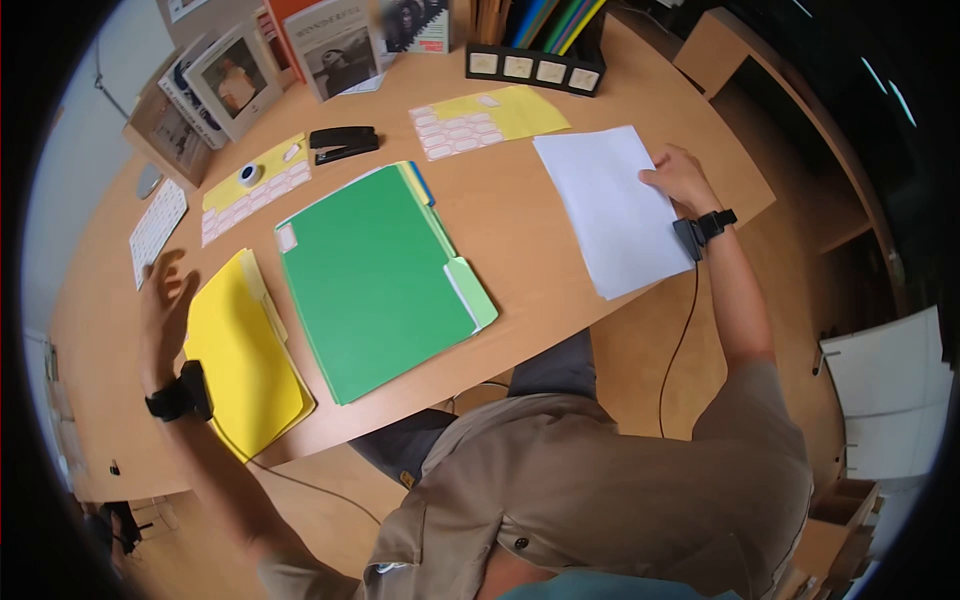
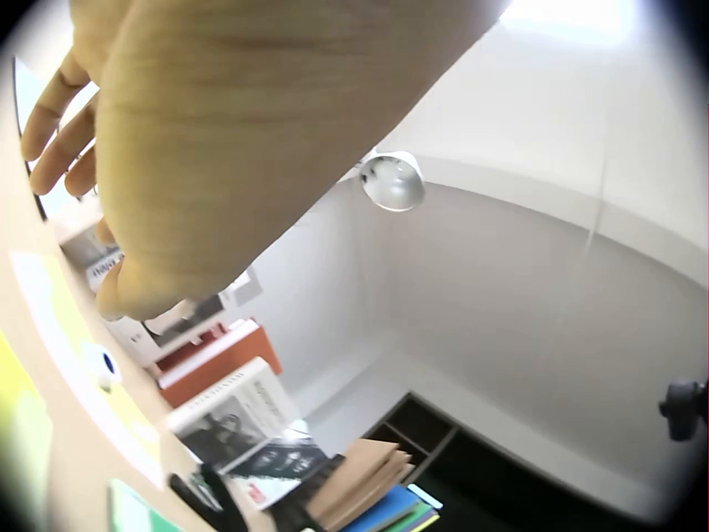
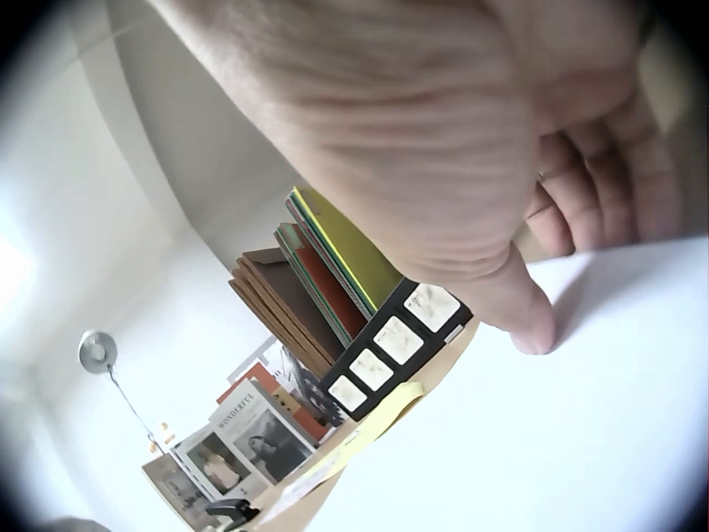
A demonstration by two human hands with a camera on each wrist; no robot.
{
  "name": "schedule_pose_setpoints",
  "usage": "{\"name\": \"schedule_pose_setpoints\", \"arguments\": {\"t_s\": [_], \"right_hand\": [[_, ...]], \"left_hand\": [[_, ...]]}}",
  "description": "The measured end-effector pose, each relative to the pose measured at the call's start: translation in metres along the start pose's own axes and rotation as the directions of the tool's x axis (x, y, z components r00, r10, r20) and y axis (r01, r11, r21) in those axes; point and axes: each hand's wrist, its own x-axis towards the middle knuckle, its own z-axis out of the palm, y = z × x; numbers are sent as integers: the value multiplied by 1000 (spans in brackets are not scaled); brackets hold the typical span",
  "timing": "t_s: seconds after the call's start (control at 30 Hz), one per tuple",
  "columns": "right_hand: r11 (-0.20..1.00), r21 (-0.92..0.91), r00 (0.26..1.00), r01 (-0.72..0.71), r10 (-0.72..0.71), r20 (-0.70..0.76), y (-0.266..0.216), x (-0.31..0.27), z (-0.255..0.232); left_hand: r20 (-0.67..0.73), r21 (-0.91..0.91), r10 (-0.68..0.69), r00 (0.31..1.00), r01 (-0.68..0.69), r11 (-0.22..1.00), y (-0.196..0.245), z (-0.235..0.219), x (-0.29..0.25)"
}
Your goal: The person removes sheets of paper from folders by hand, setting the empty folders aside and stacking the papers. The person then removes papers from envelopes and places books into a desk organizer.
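At right, the right hand (image 1: 683, 182) clamps the white paper sheets (image 1: 612, 215) by their edge; at left, the empty left hand (image 1: 166, 308), fingers apart, is beside the yellow folders (image 1: 243, 350).

White papers (image 1: 612, 215) — stacked, on desk (image 1: 510, 225)

The flat green folders (image 1: 375, 285) look like smooth card, quite matt. The yellow card folder (image 1: 245, 360) has a smooth surface with a soft sheen. The white sheets of paper (image 1: 615, 210) are smooth and matt. The black stapler (image 1: 343, 144) seems to be plastic and a little glossy. The light-brown desk (image 1: 520, 230) looks like smooth wood, with a faint shine. The brown shirt (image 1: 620, 480) is soft, matt cloth.
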Motion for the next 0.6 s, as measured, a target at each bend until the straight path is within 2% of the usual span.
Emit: {"name": "schedule_pose_setpoints", "arguments": {"t_s": [0.03, 0.1, 0.13, 0.2, 0.23, 0.27, 0.3, 0.33, 0.37, 0.4, 0.43, 0.5, 0.53, 0.6], "right_hand": [[1000, 4, 1000, 17, -17, 7, -4, -2, -2], [963, -258, 966, 78, -137, -219, -14, -3, -3], [963, -252, 965, 97, -152, -212, -25, -2, 0], [974, 53, 951, 222, -204, -233, -50, -4, 5], [962, 30, 943, 270, -258, -213, -69, -8, 12], [940, 108, 943, 324, -312, -117, -98, -22, 19], [911, 189, 929, 367, -369, -28, -126, -36, 30], [861, 310, 891, 404, -447, 81, -144, -41, 49], [835, 358, 841, 418, -505, 196, -166, -53, 61], [803, 388, 792, 452, -562, 239, -182, -57, 80], [768, 420, 738, 484, -616, 276, -193, -59, 102], [733, 511, 742, 449, -624, 243, -214, -69, 137], [698, 519, 730, 494, -657, 190, -217, -67, 154], [737, 411, 749, 536, -640, 170, -228, -71, 163]], "left_hand": [[30, -47, 12, 999, -11, 999, 17, 3, 2], [90, -128, 50, 995, -39, 991, 48, 14, 8], [123, -165, 79, 989, -58, 985, 66, 23, 12], [153, -110, 139, 978, -123, 986, 115, 43, 12], [167, -57, 193, 967, -186, 981, 128, 55, 16], [185, -4, 248, 951, -252, 968, 136, 68, 22], [244, -6, 218, 945, -223, 975, 142, 80, 28], [302, -6, 188, 934, -196, 981, 143, 92, 34], [263, 51, 236, 935, -258, 965, 131, 110, 41], [225, 113, 288, 931, -318, 941, 119, 126, 47], [206, 230, 275, 939, -320, 919, 118, 134, 50], [194, 150, 264, 945, -294, 944, 105, 151, 55], [196, 76, 239, 951, -257, 963, 105, 154, 51], [191, 56, 212, 958, -227, 972, 107, 158, 48]]}}
